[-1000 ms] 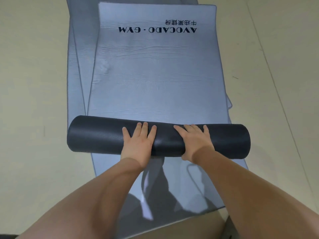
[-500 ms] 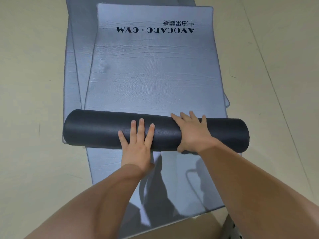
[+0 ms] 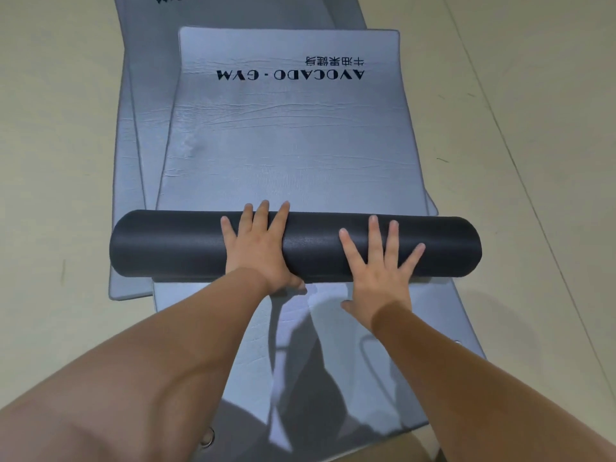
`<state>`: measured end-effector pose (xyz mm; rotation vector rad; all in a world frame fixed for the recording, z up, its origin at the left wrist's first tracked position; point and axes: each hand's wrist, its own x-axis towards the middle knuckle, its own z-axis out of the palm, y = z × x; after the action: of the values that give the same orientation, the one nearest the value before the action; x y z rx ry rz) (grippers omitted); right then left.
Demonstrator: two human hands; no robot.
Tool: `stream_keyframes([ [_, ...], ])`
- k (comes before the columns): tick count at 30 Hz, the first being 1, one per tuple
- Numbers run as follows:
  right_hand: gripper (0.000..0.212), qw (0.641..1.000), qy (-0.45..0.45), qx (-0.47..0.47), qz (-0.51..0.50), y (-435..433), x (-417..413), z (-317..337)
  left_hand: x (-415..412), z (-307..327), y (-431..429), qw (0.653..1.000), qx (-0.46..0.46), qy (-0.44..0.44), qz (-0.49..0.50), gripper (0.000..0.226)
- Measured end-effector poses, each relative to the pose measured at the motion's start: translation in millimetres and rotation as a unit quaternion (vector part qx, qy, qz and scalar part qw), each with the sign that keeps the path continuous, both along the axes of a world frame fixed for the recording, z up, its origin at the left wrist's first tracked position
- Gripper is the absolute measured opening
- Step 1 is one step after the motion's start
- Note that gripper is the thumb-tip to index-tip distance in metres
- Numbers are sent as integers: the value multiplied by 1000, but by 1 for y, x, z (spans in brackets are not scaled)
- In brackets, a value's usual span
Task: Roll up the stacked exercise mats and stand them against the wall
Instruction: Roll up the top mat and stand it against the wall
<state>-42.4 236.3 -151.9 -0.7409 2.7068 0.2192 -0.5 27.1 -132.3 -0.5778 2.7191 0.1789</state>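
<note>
The top grey mat [image 3: 286,135], printed AVOCADO - GYM, lies flat on the stack, and its near end is wound into a dark roll [image 3: 173,243] lying across it. My left hand [image 3: 263,248] lies flat over the roll left of centre, fingers reaching past its far side. My right hand [image 3: 380,265] presses the roll's near face right of centre with fingers spread and straight. Neither hand grips anything.
More grey mats [image 3: 133,135] lie under the top one, sticking out on the left, at the far end and toward me. One near mat [image 3: 333,378] reaches under my forearms. Beige floor [image 3: 56,161] surrounds the stack on both sides.
The roll has turned farther away from me along the mat and grown thicker. My left hand has slid over its top. My right hand has come back to its near face with fingers spread.
</note>
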Motion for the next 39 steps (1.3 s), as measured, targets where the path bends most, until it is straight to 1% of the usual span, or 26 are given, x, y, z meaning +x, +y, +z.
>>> stream_keyframes([
  [2,153,1000,-10,7,10,-4,-15,4,0,0,-3,999,-12,33,-16,147],
  [4,158,1000,-13,-5,19,-10,-34,12,9,-3,-5,995,-49,60,-63,139],
  [6,160,999,-19,-14,36,-18,-57,21,18,-8,-2,993,-71,48,-83,139],
  [10,164,998,-43,-23,46,-30,-86,32,0,-5,1,998,-53,15,-31,151],
  [14,158,998,18,-31,55,-34,-62,15,-38,0,-19,998,-49,-27,-32,165],
  [17,158,999,13,-10,31,-39,-53,2,-57,-2,-29,998,-47,-34,-36,168],
  [19,159,999,19,-10,28,-44,-63,1,-60,-7,-31,997,-62,-24,-41,162],
  [23,152,999,22,-19,36,-54,-82,5,-61,-11,-35,995,-77,-1,-56,135],
  [25,151,999,30,-14,28,-60,-85,3,-62,-9,-36,995,-75,0,-65,126],
  [29,133,998,63,-13,30,-64,-81,3,-56,-7,-35,993,-84,2,-87,110],
  [34,115,997,56,12,52,-61,-76,18,-50,1,-33,980,-136,16,-143,89],
  [36,112,997,58,12,58,-59,-70,24,-47,3,-30,975,-152,17,-161,84],
  [39,109,997,57,8,59,-58,-60,28,-43,0,-29,975,-155,23,-160,86],
])
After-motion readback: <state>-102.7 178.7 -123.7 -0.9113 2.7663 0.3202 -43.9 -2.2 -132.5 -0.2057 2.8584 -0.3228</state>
